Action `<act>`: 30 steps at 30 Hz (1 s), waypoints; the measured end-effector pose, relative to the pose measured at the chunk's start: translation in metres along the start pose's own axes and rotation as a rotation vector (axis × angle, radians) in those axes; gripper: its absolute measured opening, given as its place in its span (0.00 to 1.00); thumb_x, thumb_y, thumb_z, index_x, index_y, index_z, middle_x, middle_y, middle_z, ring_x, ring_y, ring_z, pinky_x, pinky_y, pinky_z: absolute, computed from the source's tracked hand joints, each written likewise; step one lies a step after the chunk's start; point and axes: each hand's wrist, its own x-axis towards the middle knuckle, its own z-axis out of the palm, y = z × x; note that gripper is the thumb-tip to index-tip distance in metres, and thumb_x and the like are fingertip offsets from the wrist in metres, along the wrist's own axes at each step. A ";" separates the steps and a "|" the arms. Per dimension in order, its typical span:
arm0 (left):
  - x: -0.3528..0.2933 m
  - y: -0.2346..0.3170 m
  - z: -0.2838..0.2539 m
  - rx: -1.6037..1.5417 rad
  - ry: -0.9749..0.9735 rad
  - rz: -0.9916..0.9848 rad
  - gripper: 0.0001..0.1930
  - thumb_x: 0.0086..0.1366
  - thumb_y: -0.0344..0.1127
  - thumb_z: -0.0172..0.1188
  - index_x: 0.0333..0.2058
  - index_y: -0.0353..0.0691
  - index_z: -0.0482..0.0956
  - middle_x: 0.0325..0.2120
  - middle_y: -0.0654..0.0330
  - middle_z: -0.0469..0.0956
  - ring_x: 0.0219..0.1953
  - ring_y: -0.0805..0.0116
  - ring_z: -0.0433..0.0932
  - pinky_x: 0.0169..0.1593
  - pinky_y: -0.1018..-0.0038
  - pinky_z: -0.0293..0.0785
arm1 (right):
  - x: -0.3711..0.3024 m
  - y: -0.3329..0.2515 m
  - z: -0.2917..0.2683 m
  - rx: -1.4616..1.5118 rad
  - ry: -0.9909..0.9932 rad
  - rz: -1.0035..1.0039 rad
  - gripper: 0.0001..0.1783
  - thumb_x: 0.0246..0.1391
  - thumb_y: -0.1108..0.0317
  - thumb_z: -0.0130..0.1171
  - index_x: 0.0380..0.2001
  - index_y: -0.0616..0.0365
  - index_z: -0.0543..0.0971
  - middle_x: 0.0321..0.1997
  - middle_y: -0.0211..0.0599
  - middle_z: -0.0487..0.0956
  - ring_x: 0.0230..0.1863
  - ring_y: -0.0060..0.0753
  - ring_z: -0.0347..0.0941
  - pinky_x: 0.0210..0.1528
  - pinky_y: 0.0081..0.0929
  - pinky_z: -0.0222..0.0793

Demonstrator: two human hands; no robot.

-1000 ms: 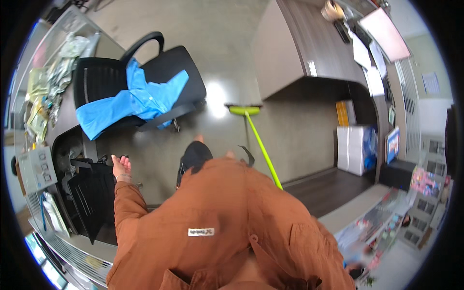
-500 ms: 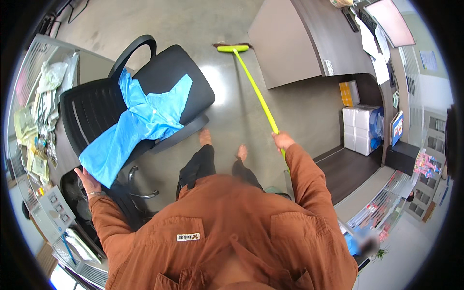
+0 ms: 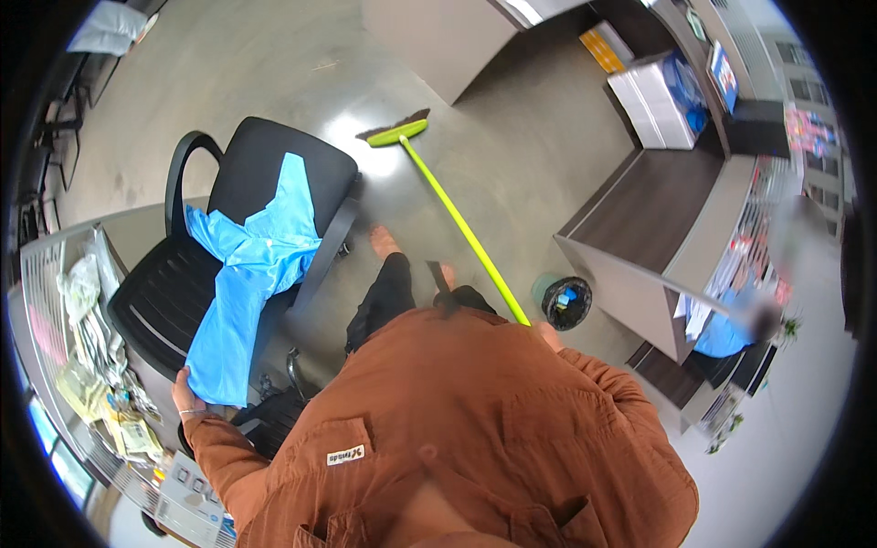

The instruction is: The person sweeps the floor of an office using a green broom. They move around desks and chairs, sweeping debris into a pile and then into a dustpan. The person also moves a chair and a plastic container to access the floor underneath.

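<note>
My right hand (image 3: 548, 336), partly hidden by my sleeve and body, is closed around the upper end of a lime-green broom's handle (image 3: 464, 228). The broom's head (image 3: 398, 133), with dark bristles, rests on the floor ahead. At the left stands a black office chair (image 3: 279, 151). My left hand (image 3: 186, 395) is at the top edge of its backrest, fingers partly hidden behind the edge and the cloth. A shiny light-blue garment (image 3: 239, 315) lies across the seat and hangs over the backrest, touching my left hand.
A small bin with a black liner (image 3: 566, 303) stands right of my legs, beside a grey desk (image 3: 630, 283). Under the desks sit a white wrapped box (image 3: 653, 100) and an orange-white box (image 3: 606, 47). Plastic bags and packets (image 3: 91, 310) pile up behind the chair.
My view has turned to the right. The broom has drawn nearer, and my right hand has come back beside my body. My left hand has closed in on the backrest's edge.
</note>
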 end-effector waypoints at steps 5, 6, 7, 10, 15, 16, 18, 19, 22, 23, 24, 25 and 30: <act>-0.014 -0.027 0.014 -0.083 -0.130 -0.067 0.15 0.52 0.30 0.55 0.37 0.27 0.73 0.34 0.53 0.76 0.37 0.58 0.76 0.44 0.64 0.73 | -0.047 0.054 0.024 0.119 -0.020 0.068 0.19 0.49 0.58 0.57 0.36 0.65 0.75 0.28 0.47 0.76 0.34 0.31 0.69 0.38 0.36 0.64; -0.018 -0.032 0.019 -0.107 -0.171 -0.083 0.15 0.52 0.30 0.55 0.38 0.27 0.73 0.35 0.53 0.76 0.37 0.57 0.76 0.45 0.63 0.73 | -0.051 0.078 0.035 0.151 -0.015 0.034 0.19 0.49 0.58 0.57 0.37 0.65 0.75 0.28 0.47 0.76 0.34 0.31 0.69 0.38 0.35 0.64; -0.024 -0.037 0.026 -0.131 -0.211 -0.099 0.15 0.52 0.30 0.55 0.38 0.28 0.72 0.35 0.53 0.76 0.37 0.57 0.76 0.45 0.63 0.73 | -0.050 0.112 0.049 0.180 -0.010 0.000 0.19 0.49 0.58 0.57 0.37 0.65 0.75 0.28 0.47 0.76 0.34 0.31 0.69 0.38 0.35 0.64; -0.049 -0.060 0.055 -0.134 -0.160 -0.065 0.13 0.53 0.30 0.54 0.37 0.31 0.71 0.36 0.54 0.75 0.39 0.56 0.75 0.46 0.61 0.72 | -0.075 0.126 0.055 0.188 0.006 0.049 0.20 0.50 0.57 0.56 0.38 0.64 0.75 0.29 0.47 0.76 0.34 0.31 0.70 0.37 0.34 0.64; -0.085 -0.080 0.098 -0.199 -0.256 -0.048 0.16 0.52 0.29 0.54 0.41 0.28 0.70 0.40 0.52 0.74 0.44 0.55 0.73 0.50 0.62 0.69 | -0.123 0.159 0.085 0.415 0.104 0.052 0.18 0.50 0.56 0.56 0.33 0.63 0.76 0.29 0.40 0.77 0.33 0.30 0.69 0.37 0.32 0.64; -0.090 -0.081 0.102 -0.194 -0.263 -0.048 0.16 0.52 0.29 0.54 0.40 0.29 0.70 0.40 0.52 0.74 0.43 0.55 0.73 0.50 0.62 0.69 | -0.127 0.188 0.104 0.414 0.142 0.025 0.18 0.51 0.56 0.55 0.32 0.64 0.76 0.29 0.38 0.77 0.33 0.30 0.69 0.37 0.32 0.64; -0.103 -0.097 0.112 -0.198 -0.266 -0.049 0.15 0.51 0.29 0.54 0.39 0.30 0.71 0.38 0.53 0.74 0.42 0.56 0.73 0.49 0.62 0.70 | -0.136 0.234 0.121 0.411 0.169 0.042 0.19 0.52 0.55 0.53 0.30 0.64 0.76 0.29 0.36 0.77 0.32 0.30 0.69 0.37 0.31 0.64; -0.107 -0.108 0.115 -0.222 -0.253 -0.043 0.13 0.51 0.29 0.55 0.37 0.32 0.71 0.36 0.54 0.74 0.40 0.56 0.73 0.47 0.62 0.70 | -0.141 0.252 0.126 0.411 0.157 0.090 0.20 0.52 0.54 0.52 0.29 0.64 0.76 0.29 0.36 0.77 0.32 0.31 0.69 0.37 0.31 0.64; -0.142 -0.112 0.127 -0.217 -0.245 -0.090 0.12 0.50 0.29 0.56 0.35 0.33 0.72 0.34 0.55 0.74 0.39 0.56 0.74 0.45 0.62 0.72 | -0.148 0.334 0.208 1.002 0.011 0.212 0.22 0.54 0.52 0.49 0.30 0.63 0.76 0.29 0.42 0.77 0.34 0.36 0.70 0.38 0.32 0.64; -0.156 -0.113 0.129 -0.195 -0.258 -0.119 0.12 0.50 0.29 0.56 0.35 0.33 0.72 0.34 0.55 0.73 0.39 0.57 0.74 0.44 0.62 0.72 | -0.146 0.360 0.253 1.279 -0.054 0.257 0.22 0.55 0.51 0.47 0.30 0.63 0.76 0.29 0.45 0.77 0.35 0.37 0.71 0.38 0.32 0.64; -0.150 -0.123 0.123 -0.170 -0.257 -0.121 0.13 0.50 0.29 0.57 0.35 0.33 0.72 0.35 0.55 0.73 0.38 0.57 0.74 0.42 0.62 0.72 | -0.151 0.347 0.270 1.114 -0.007 0.258 0.22 0.54 0.51 0.48 0.30 0.63 0.76 0.30 0.46 0.77 0.35 0.38 0.71 0.39 0.33 0.64; -0.168 -0.125 0.131 -0.182 -0.268 -0.108 0.12 0.50 0.29 0.57 0.35 0.33 0.73 0.34 0.55 0.74 0.35 0.58 0.75 0.39 0.64 0.74 | -0.159 0.331 0.282 0.991 0.037 0.265 0.22 0.54 0.51 0.48 0.31 0.63 0.76 0.30 0.46 0.77 0.35 0.38 0.71 0.39 0.33 0.64; -0.201 -0.133 0.140 -0.047 -0.220 -0.110 0.10 0.50 0.28 0.59 0.31 0.28 0.73 0.29 0.54 0.75 0.30 0.59 0.76 0.32 0.65 0.75 | -0.201 0.252 0.313 0.639 0.179 0.309 0.22 0.53 0.51 0.49 0.33 0.63 0.76 0.32 0.48 0.77 0.37 0.41 0.72 0.41 0.34 0.64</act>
